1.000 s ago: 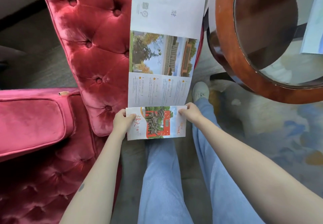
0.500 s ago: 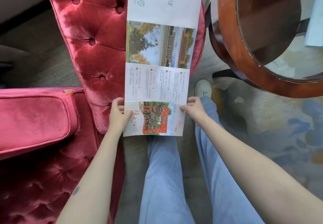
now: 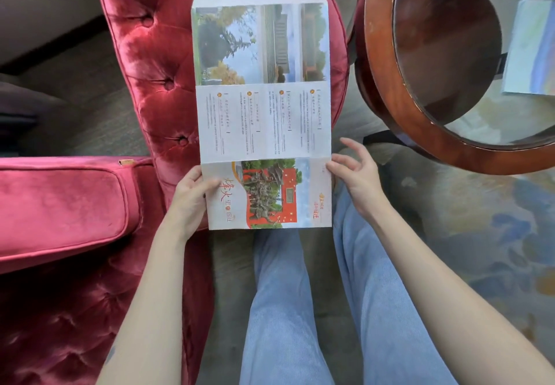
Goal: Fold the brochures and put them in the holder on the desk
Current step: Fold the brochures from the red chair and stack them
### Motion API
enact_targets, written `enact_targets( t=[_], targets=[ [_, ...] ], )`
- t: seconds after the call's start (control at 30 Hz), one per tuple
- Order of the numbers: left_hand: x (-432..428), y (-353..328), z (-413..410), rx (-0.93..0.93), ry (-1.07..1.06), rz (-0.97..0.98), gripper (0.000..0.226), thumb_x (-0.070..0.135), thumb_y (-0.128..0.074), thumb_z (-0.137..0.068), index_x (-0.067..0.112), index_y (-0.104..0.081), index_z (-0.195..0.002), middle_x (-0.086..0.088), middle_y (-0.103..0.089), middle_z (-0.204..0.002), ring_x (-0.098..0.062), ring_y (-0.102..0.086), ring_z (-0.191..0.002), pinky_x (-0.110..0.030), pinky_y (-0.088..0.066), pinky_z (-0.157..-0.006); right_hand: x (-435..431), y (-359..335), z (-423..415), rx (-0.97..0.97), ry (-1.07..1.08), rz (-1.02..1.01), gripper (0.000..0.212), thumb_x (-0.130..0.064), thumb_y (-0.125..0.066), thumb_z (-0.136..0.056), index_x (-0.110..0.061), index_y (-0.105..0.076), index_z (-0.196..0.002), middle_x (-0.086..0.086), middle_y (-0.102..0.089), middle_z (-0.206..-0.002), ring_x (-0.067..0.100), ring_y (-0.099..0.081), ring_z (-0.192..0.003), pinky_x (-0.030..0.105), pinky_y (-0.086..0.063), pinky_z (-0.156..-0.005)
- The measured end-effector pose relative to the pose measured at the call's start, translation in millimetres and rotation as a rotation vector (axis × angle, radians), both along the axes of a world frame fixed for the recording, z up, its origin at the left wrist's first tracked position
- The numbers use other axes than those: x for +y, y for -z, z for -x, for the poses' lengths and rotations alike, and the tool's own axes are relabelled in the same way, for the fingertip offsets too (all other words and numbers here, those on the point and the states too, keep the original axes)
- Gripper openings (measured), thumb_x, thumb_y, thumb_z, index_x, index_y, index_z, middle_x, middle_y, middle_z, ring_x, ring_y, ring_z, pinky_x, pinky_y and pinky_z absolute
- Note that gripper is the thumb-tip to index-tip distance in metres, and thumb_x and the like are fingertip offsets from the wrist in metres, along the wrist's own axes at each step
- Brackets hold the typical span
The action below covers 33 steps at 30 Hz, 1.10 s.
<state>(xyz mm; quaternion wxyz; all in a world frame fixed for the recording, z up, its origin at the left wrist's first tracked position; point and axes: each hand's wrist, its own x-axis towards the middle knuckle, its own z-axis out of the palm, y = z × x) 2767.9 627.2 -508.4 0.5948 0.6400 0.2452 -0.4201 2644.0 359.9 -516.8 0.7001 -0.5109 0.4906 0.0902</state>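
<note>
Brochure [image 3: 261, 114] unfolded; left hand [image 3: 189, 198] pinches edge (right hand [image 3: 357, 180] loose, beside).

Soft, even daylight, bright. Pale reflections on round glass-topped table [image 3: 381, 63], right of brochure [image 3: 264, 108]. Brochure's far panels slightly blurred. Wide-angle curvature toward frame edges.
</note>
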Motion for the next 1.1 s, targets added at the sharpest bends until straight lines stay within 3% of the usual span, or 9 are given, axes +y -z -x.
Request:
enact_targets(
  t=[0.3, 0.4, 0.5, 0.6, 0.73, 0.83, 0.97, 1.03, 1.1],
  targets=[
    [-7, -14, -16, -0.274, -0.016, -0.093, 0.028, -0.01, -0.058, -0.082, 0.018, -0.062, -0.084, 0.009, -0.073, -0.079, -0.008, -0.064, -0.081, -0.021, -0.05, -0.078, -12, -9, -12, -0.169, -0.012, 0.082, 0.048, -0.005, -0.07, -0.077, -0.028, -0.052, -0.115, -0.003, -0.07, -0.083, 0.01, -0.066, -0.087, 0.028, -0.05, -0.087],
    [-12, -18, -16, -0.411, 0.004, -0.276, 0.042, -0.007, -0.065, -0.079, 0.022, -0.052, -0.106, 0.008, -0.07, -0.074, -0.005, -0.063, -0.078, -0.018, -0.049, -0.08, -12, -17, -17, -0.219, -0.145, 0.283, 0.066, -0.002, -0.067, -0.079, -0.043, -0.042, -0.125, -0.008, -0.066, -0.081, 0.009, -0.065, -0.086, 0.027, -0.05, -0.092],
    [-16, -24, -10, -0.579, 0.085, -0.43, 0.065, -0.003, -0.067, -0.078, 0.02, -0.041, -0.132, -0.003, -0.066, -0.087, -0.013, -0.061, -0.088, -0.021, -0.046, -0.091, -12, -28, -26, -0.237, -0.369, 0.572, 0.042, -0.004, -0.066, -0.082, -0.026, -0.061, -0.117, -0.003, -0.064, -0.09, 0.012, -0.062, -0.088, 0.032, -0.051, -0.09],
    [-17, -30, -11, -0.702, 0.15, -0.566, 0.042, 0.003, -0.066, -0.079, 0.021, -0.061, -0.116, -0.005, -0.066, -0.101, -0.015, -0.061, -0.091, -0.029, -0.048, -0.089, -12, -35, -36, -0.219, -0.464, 0.732, 0.012, -0.003, -0.066, -0.081, -0.006, -0.072, -0.091, 0.005, -0.061, -0.091, 0.017, -0.06, -0.087, 0.029, -0.051, -0.084],
    [-17, -31, -12, -0.756, 0.194, -0.636, 0.015, 0.008, -0.067, -0.079, 0.022, -0.063, -0.082, 0.0, -0.061, -0.089, -0.006, -0.058, -0.08, -0.026, -0.047, -0.082, -10, -29, -41, -0.207, -0.589, 0.615, 0.024, -0.004, -0.068, -0.08, -0.006, -0.066, -0.103, 0.007, -0.058, -0.105, 0.013, -0.06, -0.09, 0.006, -0.042, -0.083],
    [-20, -24, -14, -0.736, 0.258, -0.625, 0.014, 0.006, -0.064, -0.081, 0.02, -0.062, -0.081, -0.003, -0.063, -0.088, -0.007, -0.057, -0.077, -0.01, -0.043, -0.076, -1, -7, -42, -0.161, -0.785, 0.571, 0.049, -0.014, -0.072, -0.077, -0.011, -0.055, -0.122, 0.008, -0.051, -0.124, 0.017, -0.051, -0.113, 0.022, -0.041, -0.1],
    [-26, -2, -10, -0.669, 0.336, -0.637, 0.011, 0.003, -0.061, -0.084, 0.009, -0.065, -0.093, -0.012, -0.063, -0.099, -0.02, -0.059, -0.088, -0.021, -0.043, -0.081, 26, 35, -38, -0.034, -1.423, 0.715, 0.091, -0.036, -0.074, -0.074, -0.019, -0.021, -0.146, 0.014, -0.008, -0.156, 0.028, -0.008, -0.145, 0.047, -0.005, -0.117],
    [-25, 6, -9, -0.671, 0.358, -0.659, 0.017, 0.0, -0.058, -0.085, 0.005, -0.065, -0.099, -0.014, -0.062, -0.103, -0.025, -0.059, -0.093, -0.025, -0.043, -0.085, 35, 48, -39, -0.047, -1.411, 0.817, 0.08, -0.022, -0.068, -0.078, -0.016, -0.024, -0.145, 0.016, -0.013, -0.155, 0.028, -0.011, -0.144, 0.046, -0.004, -0.115],
    [-24, 8, -8, -0.686, 0.352, -0.672, 0.02, -0.002, -0.055, -0.085, 0.005, -0.065, -0.101, -0.014, -0.062, -0.104, -0.026, -0.059, -0.094, -0.024, -0.042, -0.085, 40, 53, -43, -0.074, -1.23, 0.873, 0.056, -0.009, -0.058, -0.079, -0.015, -0.043, -0.132, 0.011, -0.041, -0.141, 0.027, -0.035, -0.132, 0.043, -0.015, -0.11]
  ],
)
